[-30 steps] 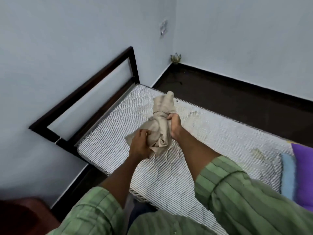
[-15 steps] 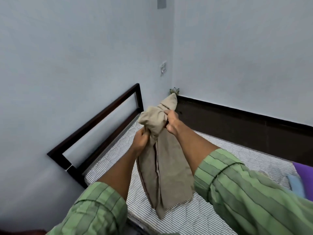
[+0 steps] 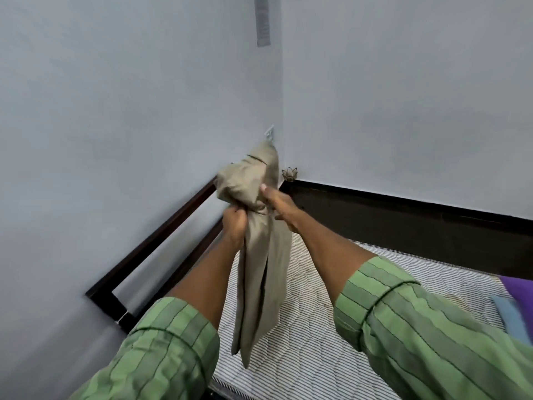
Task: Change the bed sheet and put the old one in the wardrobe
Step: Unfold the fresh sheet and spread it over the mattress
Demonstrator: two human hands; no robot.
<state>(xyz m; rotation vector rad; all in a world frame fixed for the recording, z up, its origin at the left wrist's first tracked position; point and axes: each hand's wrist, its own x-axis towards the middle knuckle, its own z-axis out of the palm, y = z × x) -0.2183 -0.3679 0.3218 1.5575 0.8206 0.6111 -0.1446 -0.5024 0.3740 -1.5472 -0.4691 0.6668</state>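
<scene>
Pale blue walls all round, a dark skirting band along the far side, and a bare striped mattress (image 3: 311,350) sitting in a dark wooden bed frame (image 3: 161,241) pushed into the corner. So the old sheet looks to be already off, at least on the part I can see. The person is standing at the bedside holding a beige sheet (image 3: 259,255) up in front of them, bunched at the top with a long tail hanging down over the mattress without touching it, as far as I can tell. Left hand (image 3: 235,223) has a tight grip, fingers curled right round the gathered neck of the cloth. Right hand (image 3: 278,204) is looser, fingers mostly straight, pressing against the bundle just beside the left. Can't say for sure if this beige one is the old sheet or the fresh one. Either way nothing is spread on the bed yet, and no wardrobe in sight, so most of the job is left. Purple and blue bedding (image 3: 516,301) sits at the far right edge of the mattress.
</scene>
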